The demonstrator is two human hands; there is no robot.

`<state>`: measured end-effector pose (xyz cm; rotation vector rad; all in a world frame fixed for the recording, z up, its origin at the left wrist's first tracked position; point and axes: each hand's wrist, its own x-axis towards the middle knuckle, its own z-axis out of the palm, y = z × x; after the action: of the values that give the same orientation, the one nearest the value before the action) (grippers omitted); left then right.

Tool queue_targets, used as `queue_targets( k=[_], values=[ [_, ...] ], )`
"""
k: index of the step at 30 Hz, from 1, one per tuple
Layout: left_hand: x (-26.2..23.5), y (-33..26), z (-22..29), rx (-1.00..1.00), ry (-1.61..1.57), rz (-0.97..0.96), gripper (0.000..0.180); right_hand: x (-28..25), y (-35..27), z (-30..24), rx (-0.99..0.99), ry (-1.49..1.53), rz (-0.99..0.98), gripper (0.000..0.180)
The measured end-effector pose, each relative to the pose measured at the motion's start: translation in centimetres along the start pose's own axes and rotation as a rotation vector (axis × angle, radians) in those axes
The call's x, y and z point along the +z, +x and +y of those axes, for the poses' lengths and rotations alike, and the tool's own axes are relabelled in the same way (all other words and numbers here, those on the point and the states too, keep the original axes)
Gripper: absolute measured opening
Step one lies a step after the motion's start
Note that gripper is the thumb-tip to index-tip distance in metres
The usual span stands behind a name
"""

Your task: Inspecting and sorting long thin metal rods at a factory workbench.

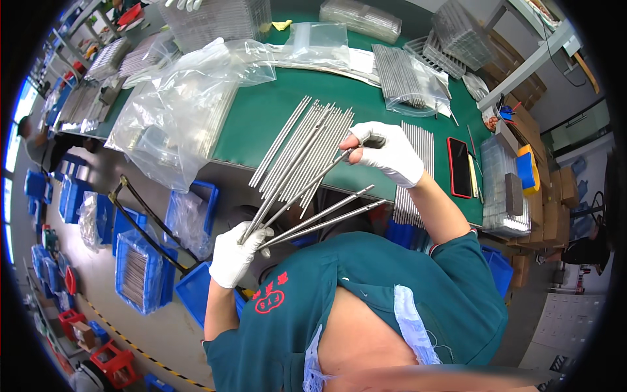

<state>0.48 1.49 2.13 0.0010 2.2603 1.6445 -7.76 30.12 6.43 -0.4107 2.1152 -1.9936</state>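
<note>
Several slim grey metal rods (318, 214) spread like a fan from my left hand (239, 254), whose white-gloved fingers are wrapped round their near ends. My right hand (386, 154), in a white glove with bare thumb and fingertip showing, pinches the far end of one of these rods. Beneath and beyond them, a row of similar rods (277, 153) lies side by side on the green table (251, 108), its near ends at the front edge. Another batch of rods (418, 145) lies to the right, partly behind my right forearm.
Clear plastic bags (176, 111) cover stacked rods at the left. More rods (396, 75) lie at the back right. A red-edged phone (459, 167) rests near clear plastic trays (504, 202). Blue bins (140, 274) stand on the floor at left. Another person (40, 145) sits far left.
</note>
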Motion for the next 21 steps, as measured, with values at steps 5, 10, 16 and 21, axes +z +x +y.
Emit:
queue_targets(
  k=[5,10,16,21],
  values=[
    [0.3,0.3,-0.8,0.069,-0.045,-0.017,0.027,0.2,-0.1,-0.3,0.028,0.048,-0.004,0.018],
    [0.5,0.4,-0.4,0.006,-0.069,-0.063,0.027,0.9,-0.4,-0.2,0.096,0.017,-0.051,0.017],
    [0.4,0.3,-0.7,0.021,-0.052,-0.071,0.030,-1.0,0.8,1.2,-0.077,0.198,0.137,0.019],
    [0.4,0.1,0.7,-0.084,-0.090,-0.172,0.024,-0.6,1.2,0.9,-0.020,0.038,0.027,0.021]
  ],
)
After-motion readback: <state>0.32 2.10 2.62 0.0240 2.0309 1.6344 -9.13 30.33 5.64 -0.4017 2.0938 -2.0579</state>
